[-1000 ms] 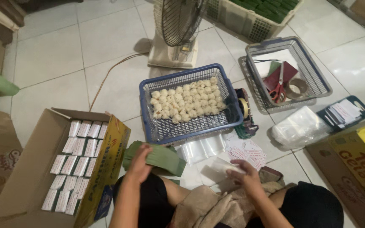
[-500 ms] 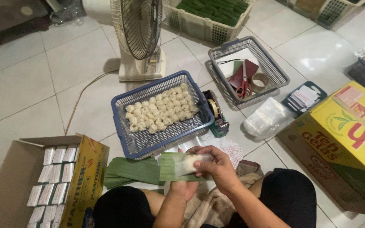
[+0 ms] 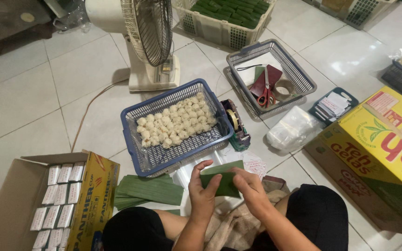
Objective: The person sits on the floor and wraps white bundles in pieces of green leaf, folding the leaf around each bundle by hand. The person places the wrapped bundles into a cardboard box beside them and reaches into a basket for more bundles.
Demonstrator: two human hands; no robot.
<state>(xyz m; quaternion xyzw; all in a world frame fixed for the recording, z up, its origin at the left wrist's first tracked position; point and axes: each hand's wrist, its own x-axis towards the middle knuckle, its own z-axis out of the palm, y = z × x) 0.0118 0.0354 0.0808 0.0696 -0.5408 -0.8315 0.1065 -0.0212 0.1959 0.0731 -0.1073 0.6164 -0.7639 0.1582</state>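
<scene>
From the head camera, the person is sitting on the tiled floor and both hands are closing on a green leaf strip held above the lap: the left hand is pinching its near left end with thumb raised, the right hand is gripping the right end from above. The strip is hanging in the air, just in front of the blue basket that is carrying a heap of pale dumplings. The risk here, as I judge it, is the leaf splitting along its grain if the fingers are creasing it too sharply, or slipping loose from a two-point pinch like this. A stack of green leaves is lying on the floor just left of the knees, and a careless elbow could be scattering it. The tape dispenser is standing right against the blue basket's corner, so a reach forward could be knocking it over. To the left, an open cardboard box is holding rows of small white packs; a grey basket with red scissors is sitting well apart, and a standing fan is facing the work, so a draught may be lifting loose leaves.
</scene>
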